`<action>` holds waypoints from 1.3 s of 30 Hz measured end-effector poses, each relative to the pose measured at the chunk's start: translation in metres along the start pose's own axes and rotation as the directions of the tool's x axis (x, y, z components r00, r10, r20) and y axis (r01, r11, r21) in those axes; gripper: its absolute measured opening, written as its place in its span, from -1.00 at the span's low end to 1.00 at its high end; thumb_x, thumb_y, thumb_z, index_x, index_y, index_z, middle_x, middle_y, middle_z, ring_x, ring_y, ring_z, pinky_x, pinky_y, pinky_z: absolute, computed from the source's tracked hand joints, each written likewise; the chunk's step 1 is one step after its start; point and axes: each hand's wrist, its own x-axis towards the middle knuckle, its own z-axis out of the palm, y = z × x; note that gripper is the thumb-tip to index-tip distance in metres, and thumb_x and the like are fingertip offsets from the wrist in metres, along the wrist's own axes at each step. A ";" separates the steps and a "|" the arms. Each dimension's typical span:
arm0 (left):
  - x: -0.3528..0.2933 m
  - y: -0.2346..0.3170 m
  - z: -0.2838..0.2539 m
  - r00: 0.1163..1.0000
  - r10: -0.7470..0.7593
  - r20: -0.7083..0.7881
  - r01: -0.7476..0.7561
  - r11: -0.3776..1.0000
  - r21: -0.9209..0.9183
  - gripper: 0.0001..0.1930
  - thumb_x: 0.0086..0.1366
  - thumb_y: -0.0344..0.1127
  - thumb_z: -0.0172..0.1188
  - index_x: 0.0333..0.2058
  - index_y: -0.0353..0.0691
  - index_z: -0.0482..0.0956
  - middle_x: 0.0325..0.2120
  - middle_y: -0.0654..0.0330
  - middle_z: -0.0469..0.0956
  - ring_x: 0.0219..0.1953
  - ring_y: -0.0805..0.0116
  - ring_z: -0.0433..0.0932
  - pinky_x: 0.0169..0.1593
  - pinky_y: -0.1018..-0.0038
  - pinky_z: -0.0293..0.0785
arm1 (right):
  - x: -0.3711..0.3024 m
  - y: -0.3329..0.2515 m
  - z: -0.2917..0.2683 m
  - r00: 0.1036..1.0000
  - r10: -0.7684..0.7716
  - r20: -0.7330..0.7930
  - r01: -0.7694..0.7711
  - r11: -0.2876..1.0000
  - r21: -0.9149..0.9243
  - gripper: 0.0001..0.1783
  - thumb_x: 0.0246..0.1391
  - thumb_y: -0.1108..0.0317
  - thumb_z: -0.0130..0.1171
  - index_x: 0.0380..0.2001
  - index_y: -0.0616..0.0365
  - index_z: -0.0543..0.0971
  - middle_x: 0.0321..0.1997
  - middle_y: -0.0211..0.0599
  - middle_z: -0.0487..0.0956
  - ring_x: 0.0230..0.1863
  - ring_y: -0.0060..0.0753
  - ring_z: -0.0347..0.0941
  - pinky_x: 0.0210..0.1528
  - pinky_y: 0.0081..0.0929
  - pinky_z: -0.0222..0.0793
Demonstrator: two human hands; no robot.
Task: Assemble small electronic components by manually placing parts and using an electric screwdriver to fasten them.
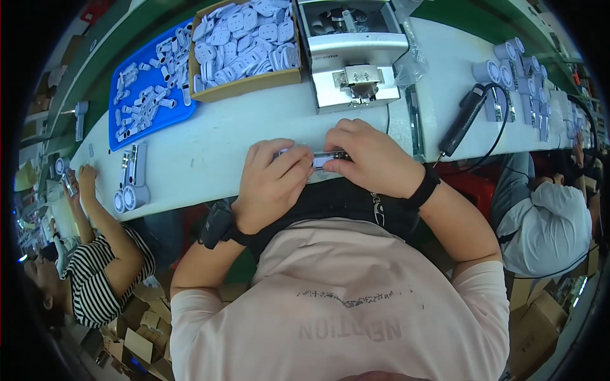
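Note:
At the front edge of the white table, a slim pale part with a shiny metal strip lies between my two hands. My left hand has its fingers curled over one end of it. My right hand pinches the other end between thumb and fingers. Much of the part is covered by my fingers, so its exact kind does not show. Just beyond my hands stands a silver machine, a small box-shaped feeder with an open top compartment and a metal outlet.
Left of the feeder are a cardboard box of rounded pale pieces and a blue tray of small parts. Pale handles with round heads lie at left, more at right. An electric screwdriver with a cord lies right. Co-workers sit at both sides.

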 end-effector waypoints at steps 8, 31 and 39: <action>0.011 0.023 -0.021 0.934 -0.288 0.213 0.315 0.943 -0.107 -0.71 0.16 -0.30 0.44 -0.12 -0.18 0.69 -0.01 0.15 0.61 0.03 0.09 0.56 0.06 0.17 0.45 | -0.018 -0.006 0.007 1.000 0.018 0.002 -0.019 0.995 0.099 -0.60 0.05 0.38 0.43 -0.04 0.18 0.56 -0.03 -0.15 0.61 0.02 0.05 0.52 0.09 -0.13 0.43; -0.001 0.009 -0.007 0.959 -0.194 0.205 0.230 0.959 -0.164 -0.67 0.07 -0.25 0.47 -0.15 -0.11 0.68 -0.16 0.24 0.62 -0.08 0.14 0.56 -0.05 0.20 0.46 | -0.017 -0.003 0.012 0.999 -0.035 -0.007 0.036 0.998 0.059 -0.57 0.02 0.35 0.43 -0.02 0.16 0.61 0.02 -0.23 0.66 0.06 -0.05 0.54 0.15 -0.18 0.36; 0.007 0.012 -0.029 0.944 -0.166 0.286 0.189 0.981 -0.054 -0.62 0.09 -0.25 0.43 -0.08 -0.10 0.63 -0.19 0.16 0.58 -0.09 0.09 0.55 -0.06 0.22 0.46 | -0.015 -0.003 0.018 0.998 -0.022 0.063 0.017 0.996 0.086 -0.52 0.00 0.44 0.41 0.03 0.24 0.59 0.08 -0.08 0.63 0.12 -0.01 0.53 0.22 -0.20 0.37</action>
